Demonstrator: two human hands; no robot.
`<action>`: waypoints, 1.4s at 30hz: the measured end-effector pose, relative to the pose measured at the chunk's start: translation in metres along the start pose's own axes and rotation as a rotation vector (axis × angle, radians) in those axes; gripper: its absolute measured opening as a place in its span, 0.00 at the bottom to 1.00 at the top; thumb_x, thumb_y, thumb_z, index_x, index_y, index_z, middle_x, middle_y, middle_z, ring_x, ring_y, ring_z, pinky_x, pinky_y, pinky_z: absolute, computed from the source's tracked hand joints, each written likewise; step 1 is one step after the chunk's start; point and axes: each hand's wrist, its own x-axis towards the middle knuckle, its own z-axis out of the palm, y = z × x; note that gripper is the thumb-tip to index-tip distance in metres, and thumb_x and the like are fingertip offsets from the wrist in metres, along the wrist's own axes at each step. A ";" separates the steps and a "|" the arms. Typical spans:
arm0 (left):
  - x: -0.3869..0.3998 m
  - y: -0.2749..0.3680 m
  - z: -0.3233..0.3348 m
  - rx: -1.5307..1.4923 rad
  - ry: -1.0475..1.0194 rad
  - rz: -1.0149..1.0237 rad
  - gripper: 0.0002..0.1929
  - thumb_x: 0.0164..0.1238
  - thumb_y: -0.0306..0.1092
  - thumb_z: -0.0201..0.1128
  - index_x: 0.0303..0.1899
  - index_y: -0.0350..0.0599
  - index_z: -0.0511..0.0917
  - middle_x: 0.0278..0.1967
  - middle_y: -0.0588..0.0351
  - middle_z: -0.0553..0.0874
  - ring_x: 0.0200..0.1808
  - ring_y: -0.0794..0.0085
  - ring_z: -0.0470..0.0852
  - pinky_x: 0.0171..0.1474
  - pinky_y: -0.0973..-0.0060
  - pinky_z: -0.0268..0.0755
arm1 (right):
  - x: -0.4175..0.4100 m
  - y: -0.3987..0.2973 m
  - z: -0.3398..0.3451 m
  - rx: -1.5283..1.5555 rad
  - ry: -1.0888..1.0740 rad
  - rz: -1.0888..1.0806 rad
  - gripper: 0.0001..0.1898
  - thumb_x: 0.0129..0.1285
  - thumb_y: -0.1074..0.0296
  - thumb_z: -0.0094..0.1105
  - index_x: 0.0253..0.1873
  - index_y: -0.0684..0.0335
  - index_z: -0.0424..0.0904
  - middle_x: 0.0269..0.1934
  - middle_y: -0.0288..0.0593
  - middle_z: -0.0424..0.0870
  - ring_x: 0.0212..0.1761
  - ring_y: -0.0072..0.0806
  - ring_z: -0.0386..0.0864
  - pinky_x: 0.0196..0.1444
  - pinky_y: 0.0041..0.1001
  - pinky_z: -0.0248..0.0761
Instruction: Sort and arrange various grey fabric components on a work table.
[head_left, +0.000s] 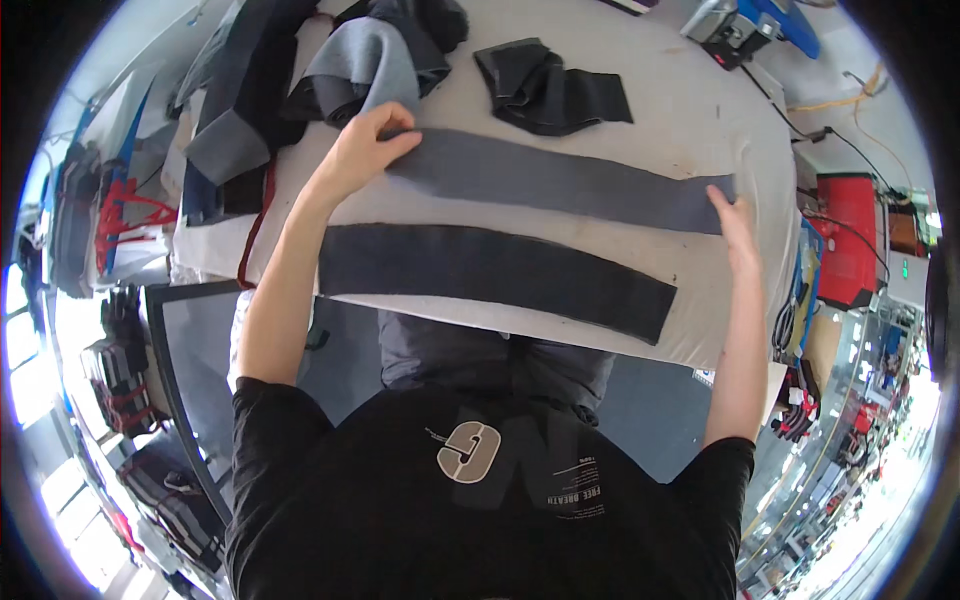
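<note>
A long grey fabric strip (555, 178) stretches across the pale cloth-covered table (720, 300) between my hands. My left hand (367, 142) pinches its left end between thumb and fingers. At the strip's right end, my right hand (735, 221) grips the corner, thumb on top and the other fingers hidden beneath. Closer to my body, a black fabric strip (495, 270) lies flat along the table's front edge, touched by neither hand. Beyond the grey strip rests a crumpled black fabric piece (551, 90).
Bunched grey and black cloth (367, 64) lies at the back left, beside a dark folded panel (244, 97). A metal device (727, 34) sits at the back right corner with a cable running off. Past the table's right side stands a red box (847, 240).
</note>
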 end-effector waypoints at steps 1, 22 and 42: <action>-0.002 0.003 -0.005 0.028 0.095 -0.001 0.11 0.63 0.34 0.66 0.41 0.37 0.77 0.29 0.60 0.79 0.31 0.82 0.73 0.35 0.81 0.66 | 0.006 0.006 -0.004 0.083 0.096 -0.031 0.33 0.59 0.49 0.66 0.58 0.75 0.73 0.55 0.52 0.77 0.56 0.34 0.76 0.59 0.32 0.68; -0.159 -0.023 -0.011 -0.161 0.401 -0.425 0.08 0.67 0.32 0.64 0.35 0.38 0.76 0.21 0.67 0.74 0.22 0.87 0.67 0.23 0.86 0.58 | -0.161 -0.027 -0.048 0.861 -0.185 -0.006 0.20 0.72 0.67 0.51 0.64 0.70 0.65 0.62 0.50 0.71 0.65 0.37 0.69 0.68 0.38 0.59; -0.160 -0.025 0.000 0.082 0.460 -0.553 0.11 0.65 0.33 0.66 0.34 0.33 0.78 0.20 0.58 0.77 0.24 0.81 0.72 0.30 0.80 0.66 | -0.180 -0.032 -0.025 0.864 -0.147 0.049 0.20 0.70 0.72 0.53 0.64 0.70 0.66 0.61 0.48 0.72 0.63 0.36 0.71 0.67 0.38 0.61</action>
